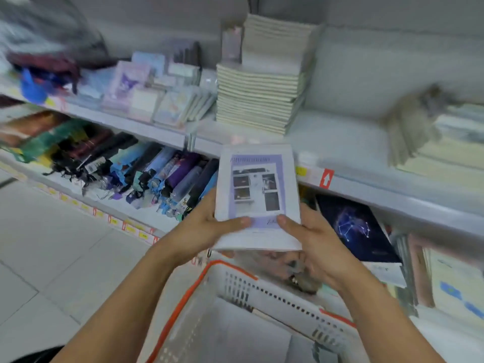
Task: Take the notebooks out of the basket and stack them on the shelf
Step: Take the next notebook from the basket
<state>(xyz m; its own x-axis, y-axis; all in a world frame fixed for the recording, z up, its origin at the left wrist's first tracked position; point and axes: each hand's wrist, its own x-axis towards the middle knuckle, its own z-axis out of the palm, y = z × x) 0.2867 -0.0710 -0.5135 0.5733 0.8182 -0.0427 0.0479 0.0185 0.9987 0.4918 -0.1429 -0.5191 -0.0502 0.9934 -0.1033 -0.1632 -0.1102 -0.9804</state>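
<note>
Midway: both hands, left hand (209, 226) & right hand (311, 237), clamp a small notebook bundle (258, 200) above the basket (275, 292), below the shelf (337, 127). Stacks already shelved; basket contents too blurred to count.

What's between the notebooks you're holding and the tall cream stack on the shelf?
In the head view, only the shelf's front edge rail lies between the held notebooks and the cream stack; no goods stand in that stretch.
</note>
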